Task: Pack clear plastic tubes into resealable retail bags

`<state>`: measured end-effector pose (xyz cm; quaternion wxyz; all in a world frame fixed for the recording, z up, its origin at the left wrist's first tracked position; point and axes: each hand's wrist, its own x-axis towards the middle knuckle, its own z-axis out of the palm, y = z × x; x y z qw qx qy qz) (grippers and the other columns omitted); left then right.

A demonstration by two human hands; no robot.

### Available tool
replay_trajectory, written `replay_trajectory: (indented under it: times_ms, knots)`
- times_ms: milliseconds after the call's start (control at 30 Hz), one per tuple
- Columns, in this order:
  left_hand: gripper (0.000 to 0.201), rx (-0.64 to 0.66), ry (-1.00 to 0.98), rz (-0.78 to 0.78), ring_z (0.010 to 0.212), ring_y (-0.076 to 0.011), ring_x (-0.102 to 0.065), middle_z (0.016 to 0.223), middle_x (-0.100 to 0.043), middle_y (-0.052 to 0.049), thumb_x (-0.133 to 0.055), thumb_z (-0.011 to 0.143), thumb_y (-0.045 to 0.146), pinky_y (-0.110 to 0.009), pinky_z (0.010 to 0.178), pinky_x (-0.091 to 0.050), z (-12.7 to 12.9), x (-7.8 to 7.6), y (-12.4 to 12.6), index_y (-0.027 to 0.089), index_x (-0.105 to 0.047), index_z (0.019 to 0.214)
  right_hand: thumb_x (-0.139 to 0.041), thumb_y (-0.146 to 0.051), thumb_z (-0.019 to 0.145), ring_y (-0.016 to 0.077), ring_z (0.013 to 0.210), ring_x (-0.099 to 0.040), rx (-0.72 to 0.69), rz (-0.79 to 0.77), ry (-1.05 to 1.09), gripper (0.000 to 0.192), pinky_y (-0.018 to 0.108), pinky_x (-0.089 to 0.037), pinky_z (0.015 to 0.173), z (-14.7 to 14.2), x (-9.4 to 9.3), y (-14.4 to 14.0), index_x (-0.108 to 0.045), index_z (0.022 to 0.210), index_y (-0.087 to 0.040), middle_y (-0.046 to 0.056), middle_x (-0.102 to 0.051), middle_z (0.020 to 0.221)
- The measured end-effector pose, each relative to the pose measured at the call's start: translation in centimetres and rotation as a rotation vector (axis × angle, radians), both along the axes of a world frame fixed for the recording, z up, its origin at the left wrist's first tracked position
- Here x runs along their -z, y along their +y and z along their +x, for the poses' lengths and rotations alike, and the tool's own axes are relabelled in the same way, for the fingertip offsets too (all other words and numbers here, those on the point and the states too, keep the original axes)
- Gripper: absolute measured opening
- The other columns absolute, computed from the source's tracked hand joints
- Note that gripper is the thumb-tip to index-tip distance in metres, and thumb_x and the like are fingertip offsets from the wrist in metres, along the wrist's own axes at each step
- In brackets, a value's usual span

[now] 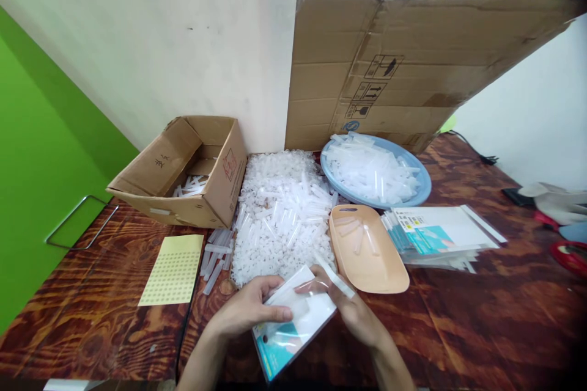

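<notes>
Low in the head view, both hands are on a clear plastic packaging bag (305,311) with a white and teal printed card inside. My left hand (250,308) grips its left side, thumb lying across the front. At the upper right edge, near the bag's white strip, my right hand (351,311) holds on; some of its fingers show through the clear film. Just beyond the bag lies a large heap of small translucent plastic tubes and caps (284,220). An orange tray (394,275) with a few translucent tubes in it lies to the right of the heap.
A blue basin (424,186) piled with translucent tubes stands at the back. Left are an open cardboard box (183,211), loose tubes (215,256) and a yellow sticker sheet (169,272). Stacked packaging bags (435,232) lie at the right. A large cardboard sheet (413,55) leans behind.
</notes>
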<state>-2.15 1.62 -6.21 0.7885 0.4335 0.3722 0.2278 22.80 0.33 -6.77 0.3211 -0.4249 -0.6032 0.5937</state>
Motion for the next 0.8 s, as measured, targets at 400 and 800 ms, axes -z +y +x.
replay_trajectory:
  times_ms: [400, 800]
  knots:
    - [0.056, -0.136, 0.119, 0.084, 0.062, -0.0105, -0.033, 0.067, -0.044, 0.003, -0.058, 0.089, 0.065, -0.022, 0.054, -0.024, -0.2, 0.3, -0.4, 0.010, -0.064, 0.083, -0.047, -0.072, 0.091, 0.0272, 0.093, -0.064, 0.009, 0.091, 0.043, 0.059, 0.037, -0.051, 0.085, -0.1, -0.8, 0.3, -0.079, 0.104, -0.024, 0.009, -0.071, 0.101]
    - [0.042, -0.168, 0.256, 0.356, 0.071, -0.0157, -0.055, 0.081, -0.066, -0.004, -0.053, 0.098, 0.050, -0.023, 0.061, -0.039, -0.2, -1.2, -0.6, 0.013, -0.072, 0.104, -0.062, -0.046, 0.094, 0.0191, 0.068, -0.061, 0.434, 0.182, 0.150, 0.026, 0.029, -0.050, 0.063, -0.9, 0.1, 0.1, -0.075, 0.098, -0.023, 0.004, -0.071, 0.085]
